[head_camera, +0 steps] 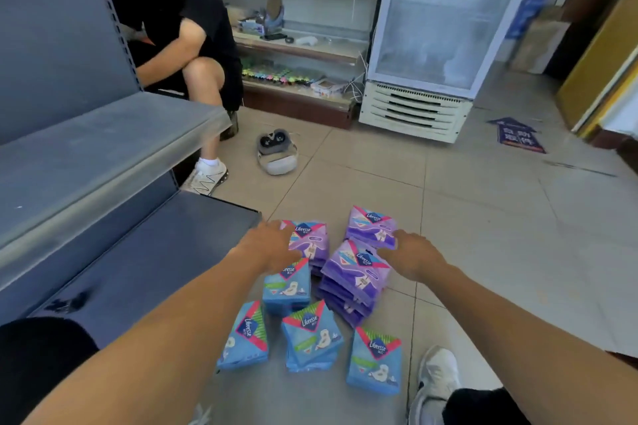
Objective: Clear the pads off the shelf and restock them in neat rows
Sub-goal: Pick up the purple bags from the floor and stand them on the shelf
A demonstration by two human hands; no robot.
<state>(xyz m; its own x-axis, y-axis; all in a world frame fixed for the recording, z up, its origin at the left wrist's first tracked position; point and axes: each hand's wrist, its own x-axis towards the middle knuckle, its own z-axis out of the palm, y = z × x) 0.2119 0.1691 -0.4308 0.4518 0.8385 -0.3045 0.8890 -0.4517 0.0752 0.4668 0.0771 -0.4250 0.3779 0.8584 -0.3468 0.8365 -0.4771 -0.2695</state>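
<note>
Flat plastic pad packs lie clustered on the tiled floor [483, 217] just right of the grey metal shelf unit's bottom board [155, 252]: a purple stack [355, 283] in the middle, another purple stack [371, 226] behind it, and blue packs [312, 335] nearest the camera. The left hand [267, 245] rests on the far-left stack [309, 240], perhaps touching; the right hand [416, 254] reaches the rear stack. A white glass-door cooler [428, 45] stands far behind.
</note>
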